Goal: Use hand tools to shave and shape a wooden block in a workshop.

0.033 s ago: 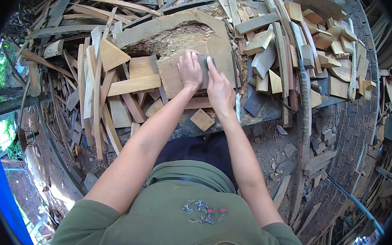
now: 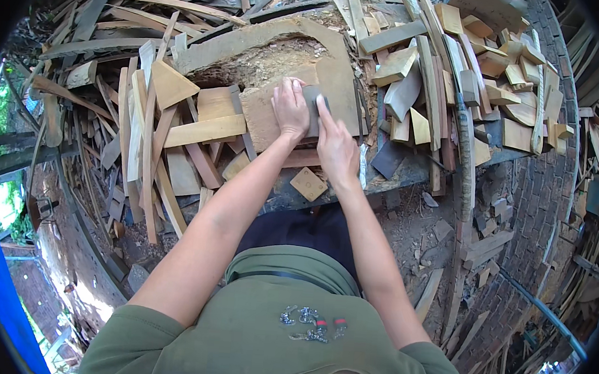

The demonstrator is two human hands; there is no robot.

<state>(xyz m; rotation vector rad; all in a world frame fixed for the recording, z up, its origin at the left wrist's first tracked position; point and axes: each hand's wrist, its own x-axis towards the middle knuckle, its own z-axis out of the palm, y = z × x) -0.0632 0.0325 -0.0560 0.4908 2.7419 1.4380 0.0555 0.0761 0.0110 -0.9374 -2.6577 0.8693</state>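
Note:
A dark grey flat piece [image 2: 312,102] stands or lies between my two hands on a thick wooden slab [image 2: 259,119]; its kind cannot be made out. My left hand [image 2: 291,109] is closed, with folded fingers pressed against the piece's left side. On the other side, my right hand [image 2: 338,146] is curled, its index finger stretched along the right edge of the piece. Whatever sits under those curled fingers is hidden. Closer to me, a small square wooden block [image 2: 309,184] with dark round marks lies at the bench's front edge.
Long wooden strips [image 2: 151,126] and offcuts crowd the left side. A big heap of cut wood blocks [image 2: 512,77] fills the right. Behind the slab is a hollowed, rough timber [image 2: 255,36]. An upright pole [image 2: 466,165] stands at the right, beside a brick surface [image 2: 535,184].
My right hand has slid a little toward me along the edge of the dark grey piece. The left hand and the piece look unmoved.

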